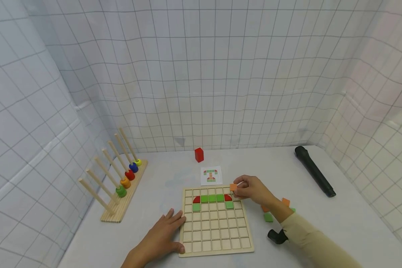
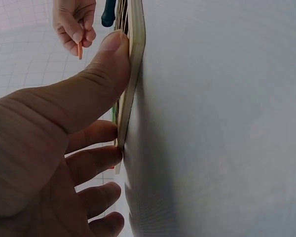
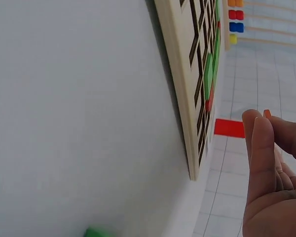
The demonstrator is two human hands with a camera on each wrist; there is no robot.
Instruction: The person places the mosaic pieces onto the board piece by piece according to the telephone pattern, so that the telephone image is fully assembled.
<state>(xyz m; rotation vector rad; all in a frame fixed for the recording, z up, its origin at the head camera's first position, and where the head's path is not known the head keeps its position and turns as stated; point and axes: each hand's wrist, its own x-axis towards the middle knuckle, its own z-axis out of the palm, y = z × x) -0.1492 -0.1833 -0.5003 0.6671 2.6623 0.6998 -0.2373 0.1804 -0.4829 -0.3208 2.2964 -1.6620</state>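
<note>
Two hands work at one square wooden board (image 1: 215, 252), gridded with shallow cells: in the head view, the left hand (image 1: 163, 235) lies with fingers spread, touching its left edge, while the right hand (image 1: 252, 189) pinches one flat orange tile (image 1: 233, 187) at the far right corner. Five square green tiles (image 1: 212, 198) and two rounded red tiles (image 1: 228, 197) sit in the cells. One printed card (image 1: 211, 175) lies just beyond, then one red block (image 1: 199, 155). Seven wooden pegs (image 1: 97, 196) rise from one stand (image 1: 107, 217), five bearing coloured beads (image 1: 121, 191). The left wrist view shows one thumb on the board's smooth, pale rim and the orange tile edge-on between the other hand's fingertips. From the right wrist, only a sliver of orange shows between the pinching fingertips, apart from the board.
</note>
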